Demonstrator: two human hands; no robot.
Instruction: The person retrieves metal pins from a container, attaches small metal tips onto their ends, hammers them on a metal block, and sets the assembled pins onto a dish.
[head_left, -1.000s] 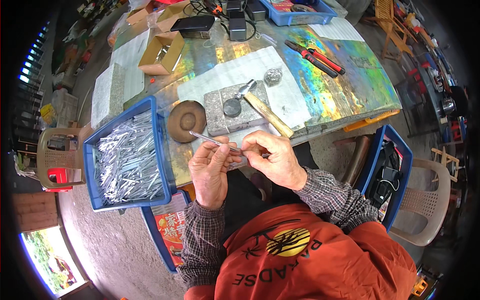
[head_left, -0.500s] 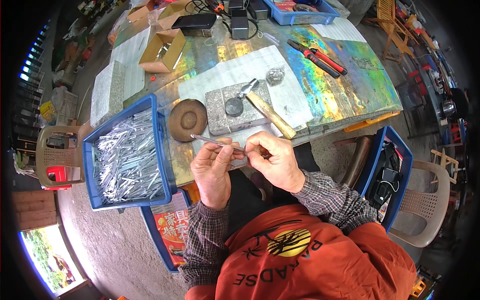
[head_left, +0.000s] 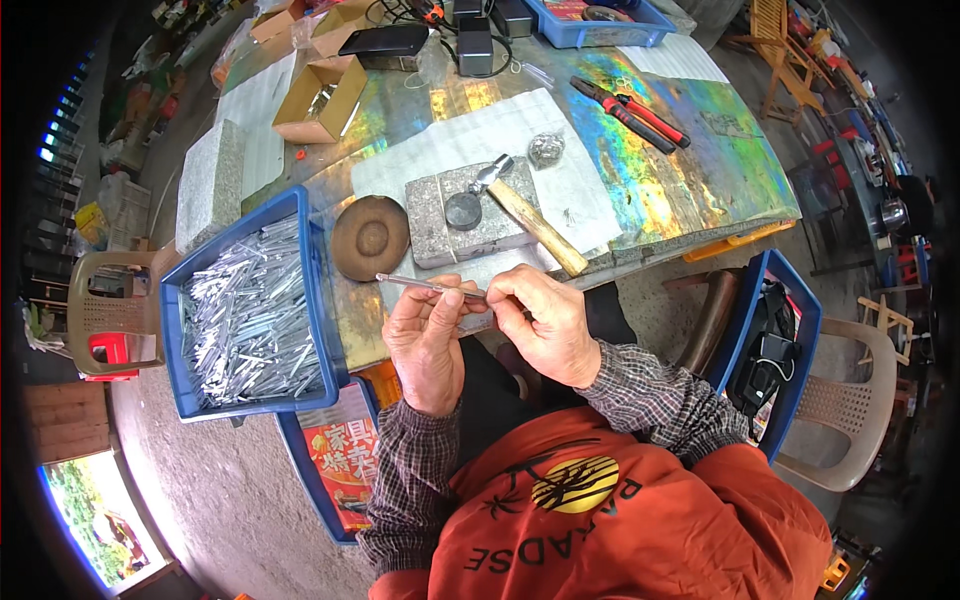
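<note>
A slim, clear-looking tube (head_left: 403, 281) is held level above the table's near edge. My left hand (head_left: 428, 350) pinches it between thumb and fingers, its free end sticking out to the left. At its other end, my right hand (head_left: 552, 328) has thumb and fingertips closed; the exact grip there is hidden. Just beyond my hands lies a speckled stone block (head_left: 500, 238) with a round dark metal disc (head_left: 463, 211) on it. A hammer (head_left: 540, 228) with a wooden handle rests across the block. Left of the block sits a round brown wooden disc (head_left: 370, 238).
A blue bin (head_left: 317, 290) full of slim silvery pieces stands at the left. Red-handled pliers (head_left: 645, 122), a clear bag (head_left: 545, 150) and a cardboard box (head_left: 305, 132) lie farther back. Right of me are another blue bin (head_left: 812, 325) and a plastic chair (head_left: 850, 400).
The whole view has shifted slightly. Both hands keep nearly the same pose on the tube, which looks a little more level.
</note>
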